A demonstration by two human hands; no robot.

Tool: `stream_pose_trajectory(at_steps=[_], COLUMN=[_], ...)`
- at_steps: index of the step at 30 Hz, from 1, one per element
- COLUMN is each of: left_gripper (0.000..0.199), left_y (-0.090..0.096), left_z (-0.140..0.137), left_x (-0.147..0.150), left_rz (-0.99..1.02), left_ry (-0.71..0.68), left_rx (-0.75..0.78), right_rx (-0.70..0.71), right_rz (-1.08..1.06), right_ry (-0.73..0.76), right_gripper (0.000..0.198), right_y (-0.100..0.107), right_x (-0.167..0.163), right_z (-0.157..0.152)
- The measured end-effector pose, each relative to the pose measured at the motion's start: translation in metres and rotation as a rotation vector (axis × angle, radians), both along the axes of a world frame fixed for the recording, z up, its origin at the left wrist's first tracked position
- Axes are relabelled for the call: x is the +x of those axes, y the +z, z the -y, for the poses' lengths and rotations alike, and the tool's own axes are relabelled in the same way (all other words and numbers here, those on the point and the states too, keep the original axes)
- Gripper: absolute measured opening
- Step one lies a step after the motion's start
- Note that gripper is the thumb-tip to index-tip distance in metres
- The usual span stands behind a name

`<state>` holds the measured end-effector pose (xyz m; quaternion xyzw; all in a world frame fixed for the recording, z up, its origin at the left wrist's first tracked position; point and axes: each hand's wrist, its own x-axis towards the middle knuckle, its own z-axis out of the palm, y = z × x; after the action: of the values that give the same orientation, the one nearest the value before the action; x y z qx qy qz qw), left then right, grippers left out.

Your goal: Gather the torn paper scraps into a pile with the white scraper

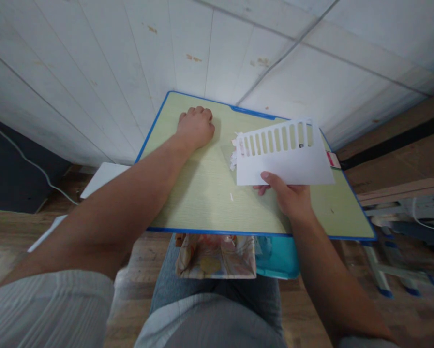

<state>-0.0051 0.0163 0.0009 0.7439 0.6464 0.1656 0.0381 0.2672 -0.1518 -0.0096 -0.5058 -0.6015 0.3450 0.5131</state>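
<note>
My right hand (289,195) grips a white sheet of paper or card (282,166) by its near edge, with the thumb on top and fingers beneath. A row of long rounded slots runs along the sheet's far part, and the tabletop shows through them. The sheet is held over the right half of the table (202,208). Small white paper scraps (233,158) lie at its left edge. My left hand (197,126) rests on the far left part of the tabletop, fingers curled under; anything beneath them is hidden.
A patterned fabric box (217,268) and a turquoise tray (280,261) sit below the table's front edge, above my lap. A red and white object (333,159) lies at the right edge. Behind is a white panelled wall (187,48) with a cable; cardboard (401,150) stands right.
</note>
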Motion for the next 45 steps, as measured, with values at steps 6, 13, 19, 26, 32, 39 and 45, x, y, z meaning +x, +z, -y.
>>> stream_pose_trajectory(at_steps=[6,13,19,26,32,39,45], left_gripper=[0.045,0.048,0.048,0.058,0.053,0.054,0.053], left_y=[-0.01,-0.007,-0.007,-0.001,0.001,0.001,0.007], left_z=[-0.008,-0.007,-0.007,-0.003,-0.001,-0.001,0.006], left_x=[-0.002,-0.002,-0.002,-0.001,-0.002,-0.001,0.0], left_rz=[0.019,0.043,0.059,0.09,0.085,0.09,0.059], left_ry=[-0.006,-0.002,0.001,0.004,-0.012,-0.013,-0.002], left_rx=[0.048,0.021,0.016,-0.04,-0.031,-0.038,-0.051], right_rx=[-0.027,-0.077,-0.085,-0.065,-0.073,-0.082,-0.187], right_rz=[0.024,0.133,0.124,0.181,0.18,0.191,0.066], right_ry=[-0.011,0.042,0.049,0.027,0.051,0.058,0.024], right_gripper=[0.028,0.039,0.043,0.048,0.044,0.044,0.025], right_y=[0.003,0.017,0.015,0.013,0.011,0.014,0.002], right_x=[0.001,0.011,0.012,0.006,0.01,0.006,0.009], right_z=[0.005,0.037,0.06,0.065,0.071,0.072,0.083])
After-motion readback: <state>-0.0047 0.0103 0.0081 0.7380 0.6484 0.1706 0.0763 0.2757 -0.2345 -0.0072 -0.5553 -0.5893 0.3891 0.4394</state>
